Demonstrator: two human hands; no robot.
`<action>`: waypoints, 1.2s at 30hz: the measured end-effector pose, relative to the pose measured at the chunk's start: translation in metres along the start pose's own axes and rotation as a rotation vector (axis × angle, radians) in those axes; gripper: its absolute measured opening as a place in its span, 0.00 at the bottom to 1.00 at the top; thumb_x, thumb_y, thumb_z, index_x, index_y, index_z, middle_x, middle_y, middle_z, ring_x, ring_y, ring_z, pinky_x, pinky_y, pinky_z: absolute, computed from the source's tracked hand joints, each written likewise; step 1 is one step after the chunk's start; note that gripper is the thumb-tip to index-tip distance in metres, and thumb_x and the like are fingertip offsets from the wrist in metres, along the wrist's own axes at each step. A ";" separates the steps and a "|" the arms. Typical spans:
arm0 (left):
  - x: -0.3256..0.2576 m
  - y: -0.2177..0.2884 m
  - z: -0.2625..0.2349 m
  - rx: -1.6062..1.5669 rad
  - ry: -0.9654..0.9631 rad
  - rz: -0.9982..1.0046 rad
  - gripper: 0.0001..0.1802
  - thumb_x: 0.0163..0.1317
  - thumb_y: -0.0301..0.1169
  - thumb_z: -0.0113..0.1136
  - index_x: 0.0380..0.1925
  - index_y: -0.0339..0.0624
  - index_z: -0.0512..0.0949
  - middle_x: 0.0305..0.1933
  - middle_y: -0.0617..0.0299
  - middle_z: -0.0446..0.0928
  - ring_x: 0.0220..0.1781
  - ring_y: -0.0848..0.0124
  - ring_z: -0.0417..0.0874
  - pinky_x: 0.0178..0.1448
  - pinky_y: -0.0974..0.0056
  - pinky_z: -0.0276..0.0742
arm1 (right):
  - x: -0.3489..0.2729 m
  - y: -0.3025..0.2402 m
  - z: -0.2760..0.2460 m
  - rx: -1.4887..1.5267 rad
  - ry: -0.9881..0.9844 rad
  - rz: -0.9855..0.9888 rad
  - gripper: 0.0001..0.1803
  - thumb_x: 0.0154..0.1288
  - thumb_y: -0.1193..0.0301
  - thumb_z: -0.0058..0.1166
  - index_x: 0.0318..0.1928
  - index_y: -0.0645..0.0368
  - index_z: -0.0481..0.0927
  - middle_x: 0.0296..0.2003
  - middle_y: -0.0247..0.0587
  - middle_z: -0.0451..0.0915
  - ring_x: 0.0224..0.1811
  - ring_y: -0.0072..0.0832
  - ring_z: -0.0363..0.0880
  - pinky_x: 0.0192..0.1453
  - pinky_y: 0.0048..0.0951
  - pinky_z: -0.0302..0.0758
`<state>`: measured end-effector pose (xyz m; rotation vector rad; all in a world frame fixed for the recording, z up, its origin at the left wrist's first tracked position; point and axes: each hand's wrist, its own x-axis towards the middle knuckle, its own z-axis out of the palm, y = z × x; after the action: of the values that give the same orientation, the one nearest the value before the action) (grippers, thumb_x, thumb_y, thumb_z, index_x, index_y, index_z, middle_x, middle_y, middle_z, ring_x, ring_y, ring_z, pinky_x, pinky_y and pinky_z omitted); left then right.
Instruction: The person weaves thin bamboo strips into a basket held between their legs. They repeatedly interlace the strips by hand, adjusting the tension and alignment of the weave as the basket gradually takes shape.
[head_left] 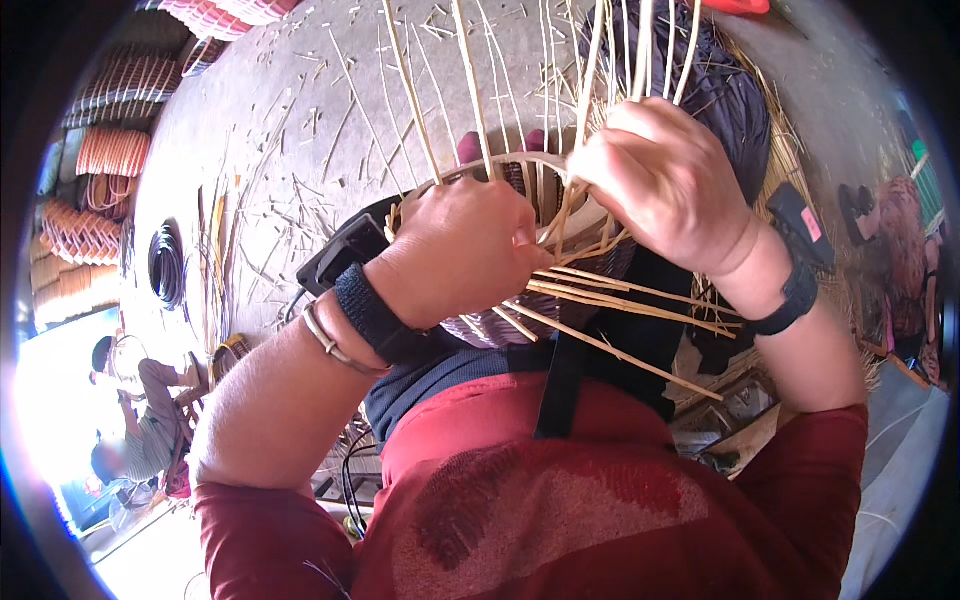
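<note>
A partly woven wicker basket (592,222) rests in my lap, its rim toward me. Pale rods (470,80) stand up from its far side, and several more cane strips (630,295) stick out toward the lower right. My left hand (465,245) is closed over the near left rim, thumb pressed by the strips. On the right side of the rim, my right hand (665,180) is closed around pale cane strips, its fingers curled in. The fingertips and part of the rim are hidden behind both hands.
Cane scraps (300,120) litter the concrete floor. Stacked woven baskets (110,150) line the left side. A black coil (166,265) lies on the floor near them. A dark bundle (720,110) stands at the far right. People sit at the lower left and far right.
</note>
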<state>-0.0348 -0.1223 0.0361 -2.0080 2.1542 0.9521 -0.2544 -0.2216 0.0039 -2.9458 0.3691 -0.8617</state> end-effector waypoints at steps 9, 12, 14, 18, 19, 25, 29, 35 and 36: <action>0.010 -0.006 0.000 -0.060 -0.021 0.132 0.13 0.61 0.40 0.78 0.34 0.42 0.89 0.32 0.48 0.88 0.38 0.51 0.91 0.46 0.51 0.85 | -0.045 -0.007 -0.002 -0.019 0.051 -0.001 0.11 0.61 0.68 0.63 0.45 0.44 0.89 0.40 0.26 0.83 0.46 0.29 0.83 0.51 0.37 0.79; 0.014 -0.008 -0.006 -0.067 -0.068 0.150 0.15 0.61 0.43 0.79 0.33 0.42 0.89 0.30 0.49 0.87 0.36 0.51 0.90 0.44 0.52 0.84 | -0.048 0.001 -0.011 0.068 -0.126 -0.026 0.19 0.63 0.70 0.61 0.54 0.40 0.91 0.36 0.27 0.82 0.38 0.28 0.85 0.37 0.33 0.80; 0.017 -0.008 -0.004 -0.063 -0.057 0.162 0.17 0.60 0.43 0.80 0.33 0.41 0.88 0.30 0.49 0.86 0.35 0.51 0.89 0.43 0.52 0.83 | -0.054 -0.002 -0.009 0.157 -0.235 0.052 0.20 0.64 0.71 0.60 0.55 0.38 0.91 0.36 0.28 0.83 0.36 0.30 0.87 0.38 0.34 0.82; 0.023 -0.013 -0.001 -0.130 -0.098 0.176 0.18 0.56 0.44 0.82 0.32 0.41 0.89 0.31 0.49 0.87 0.37 0.52 0.90 0.45 0.53 0.82 | -0.072 -0.020 0.009 0.361 -0.347 0.330 0.24 0.65 0.76 0.60 0.58 0.38 0.90 0.35 0.38 0.85 0.34 0.42 0.87 0.38 0.42 0.83; 0.024 -0.012 0.001 -0.137 -0.097 0.169 0.19 0.56 0.45 0.82 0.32 0.40 0.88 0.32 0.49 0.86 0.38 0.52 0.90 0.45 0.53 0.82 | -0.077 -0.024 0.016 0.525 -0.329 0.450 0.26 0.65 0.80 0.60 0.60 0.41 0.89 0.35 0.41 0.84 0.36 0.46 0.86 0.40 0.43 0.83; 0.010 0.007 -0.004 0.100 0.011 0.087 0.21 0.67 0.53 0.70 0.44 0.48 0.87 0.42 0.52 0.89 0.49 0.50 0.91 0.53 0.47 0.85 | -0.092 -0.029 0.037 0.601 -0.121 0.528 0.23 0.68 0.81 0.60 0.58 0.44 0.90 0.37 0.42 0.85 0.39 0.46 0.87 0.44 0.41 0.83; -0.003 0.028 0.031 0.267 0.181 -0.003 0.30 0.76 0.59 0.57 0.45 0.41 0.84 0.36 0.40 0.87 0.42 0.39 0.90 0.49 0.39 0.84 | -0.094 -0.036 0.043 0.592 -0.013 0.515 0.22 0.68 0.81 0.59 0.57 0.45 0.90 0.40 0.45 0.87 0.43 0.48 0.89 0.45 0.42 0.83; -0.020 -0.021 0.051 0.186 0.373 0.181 0.14 0.76 0.45 0.58 0.44 0.51 0.87 0.33 0.49 0.84 0.35 0.44 0.88 0.40 0.43 0.84 | -0.062 -0.078 0.039 0.474 0.081 0.486 0.21 0.68 0.80 0.57 0.56 0.45 0.91 0.42 0.47 0.90 0.43 0.48 0.91 0.45 0.46 0.86; -0.026 -0.034 0.044 0.205 0.327 0.174 0.15 0.75 0.44 0.57 0.41 0.48 0.88 0.34 0.50 0.86 0.36 0.44 0.89 0.42 0.43 0.84 | -0.052 -0.089 0.035 0.429 0.044 0.508 0.18 0.70 0.76 0.58 0.55 0.45 0.91 0.40 0.48 0.90 0.42 0.48 0.91 0.44 0.47 0.87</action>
<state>-0.0153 -0.0782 -0.0022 -2.0184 2.5044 0.4109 -0.2591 -0.1235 -0.0427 -2.2906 0.7792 -0.8072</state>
